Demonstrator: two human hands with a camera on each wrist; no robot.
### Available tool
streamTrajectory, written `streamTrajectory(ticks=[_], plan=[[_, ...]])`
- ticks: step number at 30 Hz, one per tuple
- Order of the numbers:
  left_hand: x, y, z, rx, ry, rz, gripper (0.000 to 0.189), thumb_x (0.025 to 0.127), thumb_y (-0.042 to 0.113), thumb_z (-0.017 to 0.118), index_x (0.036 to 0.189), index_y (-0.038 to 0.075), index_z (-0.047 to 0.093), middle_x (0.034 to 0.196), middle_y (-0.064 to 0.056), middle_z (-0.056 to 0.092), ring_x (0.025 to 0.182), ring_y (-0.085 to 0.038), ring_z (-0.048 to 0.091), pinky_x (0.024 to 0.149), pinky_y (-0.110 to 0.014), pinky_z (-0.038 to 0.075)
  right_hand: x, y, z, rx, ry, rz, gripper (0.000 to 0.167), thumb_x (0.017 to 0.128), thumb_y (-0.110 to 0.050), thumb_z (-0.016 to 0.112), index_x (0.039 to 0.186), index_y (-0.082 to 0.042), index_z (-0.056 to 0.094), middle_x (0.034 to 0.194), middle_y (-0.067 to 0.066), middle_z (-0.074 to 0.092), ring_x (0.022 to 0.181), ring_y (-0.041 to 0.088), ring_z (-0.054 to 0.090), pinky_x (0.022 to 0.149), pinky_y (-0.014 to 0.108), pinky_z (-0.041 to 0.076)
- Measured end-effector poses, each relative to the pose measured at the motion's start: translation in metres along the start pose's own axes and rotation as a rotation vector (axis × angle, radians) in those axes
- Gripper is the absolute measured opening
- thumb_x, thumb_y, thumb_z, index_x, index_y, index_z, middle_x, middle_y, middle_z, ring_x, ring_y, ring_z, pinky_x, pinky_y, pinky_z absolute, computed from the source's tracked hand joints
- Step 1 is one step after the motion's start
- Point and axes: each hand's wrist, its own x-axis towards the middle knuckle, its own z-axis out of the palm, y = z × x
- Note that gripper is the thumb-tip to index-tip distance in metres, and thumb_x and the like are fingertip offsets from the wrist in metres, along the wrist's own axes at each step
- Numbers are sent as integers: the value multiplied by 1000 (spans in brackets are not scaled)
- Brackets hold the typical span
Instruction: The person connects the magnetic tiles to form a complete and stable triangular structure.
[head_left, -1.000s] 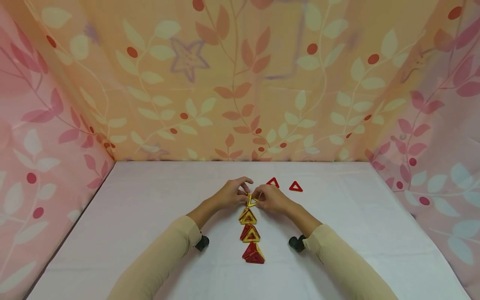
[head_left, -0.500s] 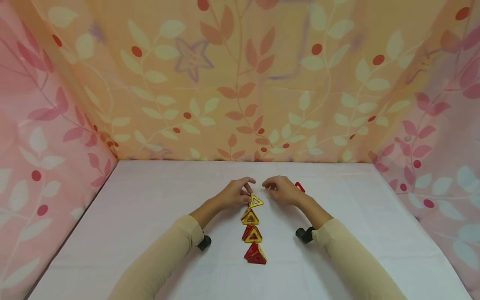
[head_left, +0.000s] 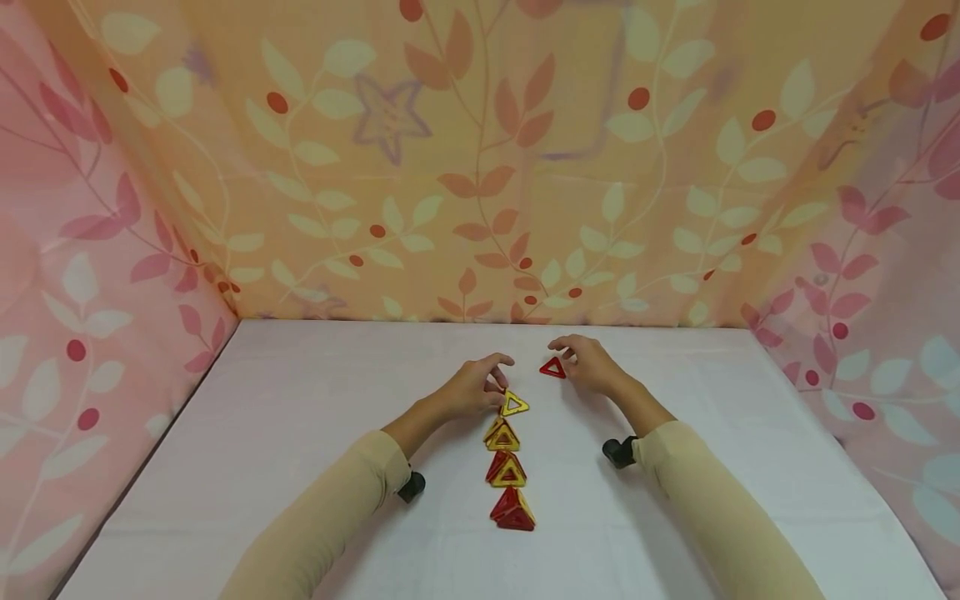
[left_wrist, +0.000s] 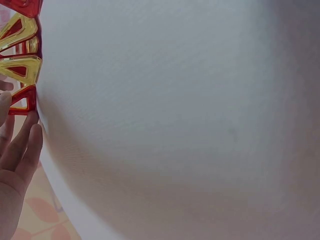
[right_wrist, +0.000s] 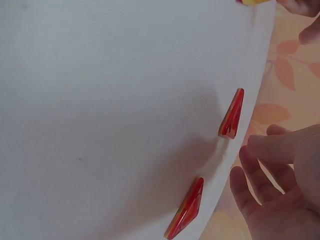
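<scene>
My left hand (head_left: 471, 389) pinches a red triangular magnetic tile (left_wrist: 32, 99) by its edge, seen in the left wrist view. Leaning against it in the head view is a yellow triangular tile (head_left: 514, 403). My right hand (head_left: 592, 367) hovers at the back of the table with loosely bent fingers and holds nothing. Just left of its fingertips a loose red triangular tile (head_left: 553, 367) lies flat. A second loose red tile (right_wrist: 187, 207) shows in the right wrist view, below the first; the right hand hides it from the head camera.
Three small pyramids of red and yellow tiles stand in a line toward the front: a far one (head_left: 502, 435), a middle one (head_left: 506, 469) and a near one (head_left: 513, 508). A white cloth (head_left: 300, 375) covers the table. Patterned curtains (head_left: 480, 167) enclose its back and sides.
The right hand has let go of the yellow tile and moved right and back to the loose red tiles, uncovering one. The left hand has stayed at the yellow and red tiles.
</scene>
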Motion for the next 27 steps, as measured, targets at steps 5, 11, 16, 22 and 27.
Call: streamTrajectory(ticks=[5,11,16,22,27], plan=[[0,1,0,-2,-2,-11,56,89,0,71,140,5,48,101,-5,63,90,-14,65,83,-29,55,4,2,3,5,-29,63,40,89,14,49,125,4,63,129,22,61,114,38,59,99,51,47],[0,2,1,-1,4,-7,57,89,0,71,141,4,47,101,-5,63,91,-15,65,83,-29,55,5,7,10,-28,-80,122,41,93,12,44,126,-1,64,130,18,62,124,37,54,108,53,38],[0,3,2,-9,2,-18,59,89,-1,71,143,5,45,102,-5,63,91,-14,65,81,-28,55,4,8,12,-56,-82,74,41,90,14,46,123,0,65,125,17,64,122,37,55,107,53,39],[1,3,1,-1,5,-37,61,90,0,71,144,6,44,102,-2,62,90,-13,65,81,-27,55,3,6,12,-46,-92,92,41,87,13,51,123,-1,65,124,17,64,117,35,56,106,52,41],[0,3,1,2,7,-40,60,90,0,71,144,6,44,102,-3,62,89,-13,64,81,-27,55,1,3,14,-17,-98,104,39,87,10,56,123,-1,65,124,17,63,113,34,56,104,51,43]])
